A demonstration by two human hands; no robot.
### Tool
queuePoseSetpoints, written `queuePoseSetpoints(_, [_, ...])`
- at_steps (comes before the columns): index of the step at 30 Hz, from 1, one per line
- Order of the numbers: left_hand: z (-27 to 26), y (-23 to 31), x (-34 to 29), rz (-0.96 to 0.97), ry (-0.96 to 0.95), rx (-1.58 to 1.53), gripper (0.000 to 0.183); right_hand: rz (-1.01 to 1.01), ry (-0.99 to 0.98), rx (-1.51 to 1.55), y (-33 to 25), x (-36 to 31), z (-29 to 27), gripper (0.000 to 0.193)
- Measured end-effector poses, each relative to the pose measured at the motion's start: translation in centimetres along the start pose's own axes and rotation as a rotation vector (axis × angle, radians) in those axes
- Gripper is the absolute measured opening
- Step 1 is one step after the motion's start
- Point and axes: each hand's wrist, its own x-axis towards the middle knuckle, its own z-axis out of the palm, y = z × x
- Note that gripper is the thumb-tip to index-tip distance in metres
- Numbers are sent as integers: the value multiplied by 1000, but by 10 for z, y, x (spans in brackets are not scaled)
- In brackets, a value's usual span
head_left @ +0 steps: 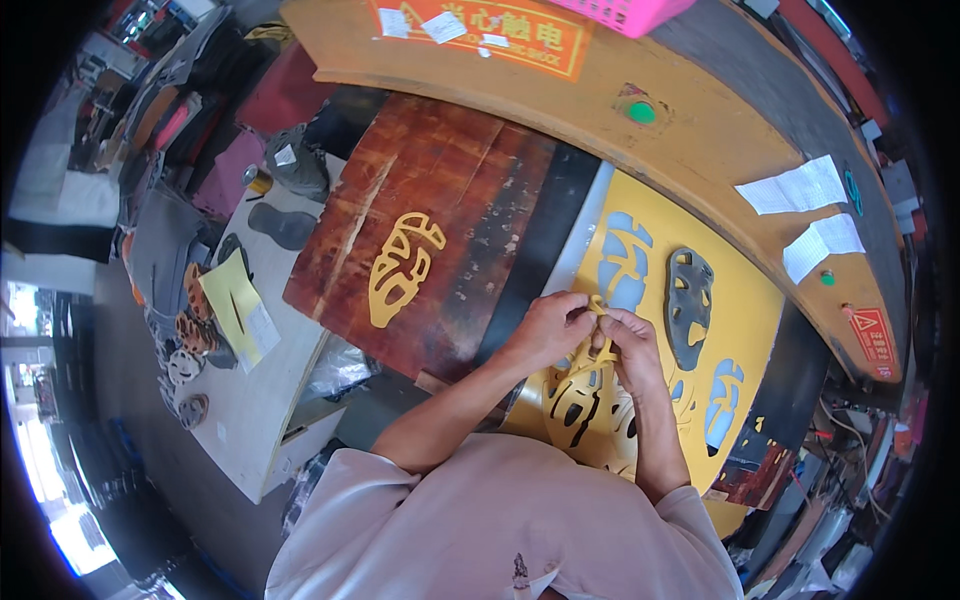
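Above a yellow sheet (735, 250), my left hand (553, 328) and my right hand (635, 345) come together, fingertips closed in a pinch. Between them is a yellow cut-out piece (598, 303), mostly covered by the fingers. Below the hands, close to my body, more yellow cut-outs with oval holes (575, 400) lie overlapping. To the right of my right hand, a dark sole-shaped cutting die (688, 310) rests on the sheet. Sole-shaped openings in the sheet show a bluish surface beneath. One openwork yellow cut-out (405, 270) lies on a reddish-brown board (345, 265) to the left.
An orange-brown machine beam (700, 130) with green buttons and taped papers spans the far side. At left, a pale table (235, 420) carries a yellow-green sheet (240, 310), dark sole shapes (280, 227) and a can (257, 179). A pink basket (625, 12) sits on the beam.
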Motion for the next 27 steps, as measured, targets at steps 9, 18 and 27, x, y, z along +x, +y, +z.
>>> queuePoseSetpoints(9, [1,-43,-6,20,54,-56,18,-115,223,-391,7,-26,56,20])
queuePoseSetpoints(18, [-59,-29,-7,449,636,200,15,-206,306,-286,-52,-59,55,18])
queuePoseSetpoints(27, [-46,45,-46,125,-177,-73,40,-127,45,34,-21,-49,71,20])
